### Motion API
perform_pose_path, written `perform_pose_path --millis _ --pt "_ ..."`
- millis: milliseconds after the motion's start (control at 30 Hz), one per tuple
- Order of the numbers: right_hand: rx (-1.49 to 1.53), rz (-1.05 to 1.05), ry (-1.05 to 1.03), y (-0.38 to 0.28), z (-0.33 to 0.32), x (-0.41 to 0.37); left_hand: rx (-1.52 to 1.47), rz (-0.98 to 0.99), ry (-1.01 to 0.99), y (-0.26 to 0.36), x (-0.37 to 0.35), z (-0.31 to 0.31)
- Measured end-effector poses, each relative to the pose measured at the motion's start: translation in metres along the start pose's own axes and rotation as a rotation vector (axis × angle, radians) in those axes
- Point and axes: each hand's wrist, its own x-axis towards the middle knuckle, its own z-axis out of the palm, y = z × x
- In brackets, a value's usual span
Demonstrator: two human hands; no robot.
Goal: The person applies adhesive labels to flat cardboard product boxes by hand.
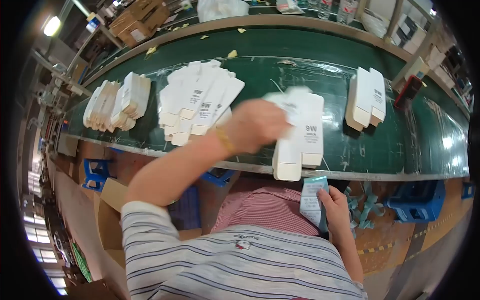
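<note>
Two flat white cartons (311,131) with upside-down dark print lie overlapped at the table's front edge. Over their left part is my left hand (260,126), blurred by motion, with a yellow band at its wrist. A white smear shows beside its fingers, whose grip I cannot tell. Lower down, in front of my body, my right hand (336,204) pinches a label strip (312,202) with white printed labels on pale blue backing. Left of my left hand, a fanned pile of flat cartons (192,95) lies on the table.
Stacked cartons (107,106) stand at the far left of the green table (255,65), more cartons (364,100) at the right. A dark red-edged phone-like object (408,92) leans nearby. Blue stools (417,202) and discarded backing strip (369,205) are below; an open cardboard box (109,215) sits left.
</note>
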Motion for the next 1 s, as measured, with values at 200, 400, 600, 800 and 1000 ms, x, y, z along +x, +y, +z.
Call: perform_pose_path --millis 200,400,600,800,1000 --pt "-0.18 -0.163 -0.011 -0.002 -0.01 0.008 0.359 -0.427 -0.133 -0.037 -0.088 -0.049" --pt "-0.317 -0.315 -0.051 -0.015 -0.011 0.009 -0.746 -0.785 0.145 0.072 -0.04 0.01" --pt "-0.438 -0.564 0.124 -0.022 -0.009 0.006 -1.034 -0.721 0.128 0.13 0.008 0.05" --pt "-0.469 -0.548 0.079 -0.033 -0.005 0.005 -1.213 -0.829 0.091 0.128 0.014 0.048" --pt "-0.326 -0.386 0.038 -0.027 -0.006 0.01 -1.121 -0.735 0.141 0.124 0.011 0.057"
